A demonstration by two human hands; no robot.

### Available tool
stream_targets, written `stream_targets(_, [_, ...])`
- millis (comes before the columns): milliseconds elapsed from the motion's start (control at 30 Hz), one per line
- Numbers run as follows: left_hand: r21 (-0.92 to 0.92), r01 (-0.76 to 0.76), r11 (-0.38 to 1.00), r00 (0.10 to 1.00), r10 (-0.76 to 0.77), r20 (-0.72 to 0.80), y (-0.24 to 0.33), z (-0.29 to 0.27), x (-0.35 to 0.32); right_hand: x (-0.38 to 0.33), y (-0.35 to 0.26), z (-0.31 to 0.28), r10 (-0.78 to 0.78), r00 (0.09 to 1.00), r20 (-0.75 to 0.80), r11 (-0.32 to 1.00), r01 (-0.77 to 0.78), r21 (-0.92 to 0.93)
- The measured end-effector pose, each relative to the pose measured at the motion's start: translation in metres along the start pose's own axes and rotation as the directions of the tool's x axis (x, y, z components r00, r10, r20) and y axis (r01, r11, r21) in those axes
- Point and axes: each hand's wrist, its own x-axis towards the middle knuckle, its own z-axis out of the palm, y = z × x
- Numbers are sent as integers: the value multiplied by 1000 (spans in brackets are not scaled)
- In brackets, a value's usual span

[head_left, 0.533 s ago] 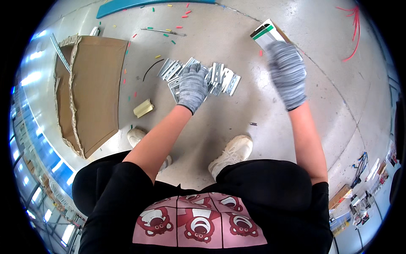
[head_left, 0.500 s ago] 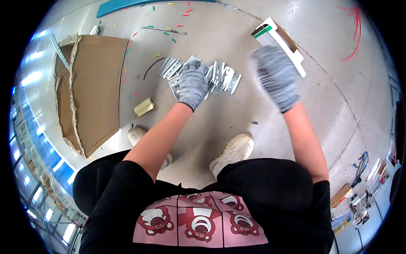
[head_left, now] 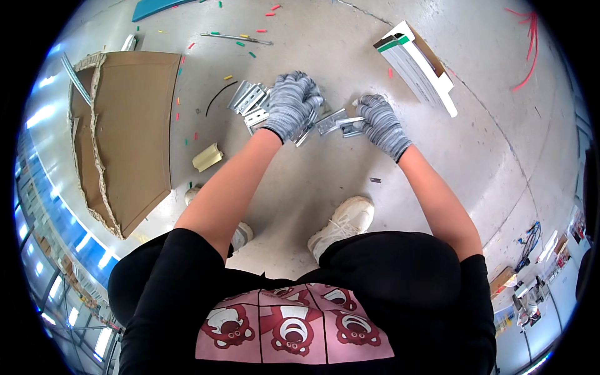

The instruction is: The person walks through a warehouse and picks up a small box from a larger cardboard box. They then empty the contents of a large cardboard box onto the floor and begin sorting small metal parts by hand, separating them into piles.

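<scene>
Short slotted metal rail pieces [head_left: 249, 98] lie in a loose pile on the floor in front of me. My left hand [head_left: 295, 105], in a grey knitted glove, is closed over the middle of the pile, fingers curled round some pieces; its palm hides just how many. At the pile's right end my right hand [head_left: 381, 125], gloved the same way, pinches the end of a rail piece [head_left: 352, 125]. Another rail piece [head_left: 332, 121] lies between the two hands.
An open white and green box [head_left: 417, 70] lies at the far right, and a torn cardboard box [head_left: 139, 137] at the left. A yellowish curved piece [head_left: 207, 157], a thin metal rod [head_left: 237, 39], a black strip [head_left: 219, 97], red wires [head_left: 531, 53] and small coloured tubes are scattered about.
My right hand has come down and left from beside the white box to the pile's right end and closed on a rail piece. My left hand has curled, and the pile's right side has shifted.
</scene>
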Motion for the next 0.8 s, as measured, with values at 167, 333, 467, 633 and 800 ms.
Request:
stream_targets(167, [-902,166,399,971,-227,79,-37,-11,31,-5,-9,-22,67,997,-27,996,-66,55])
stream_targets(333, [-786,139,603,908,-395,-142,-98,-40,80,-4,-35,-13,140,973,186,924,-60,-378])
stream_targets(467, [-572,272,774,876,-445,-186,-152,-47,93,7,-47,-9,231,906,354,922,-88,-377])
stream_targets(633, [-306,127,944,854,-261,-451,-134,-39,70,-13,-59,-76,68,995,-76,997,-66,30])
stream_targets(800, [-81,300,951,806,-298,-512,-121,-48,29,12,-49,-180,283,700,-656,958,-234,164])
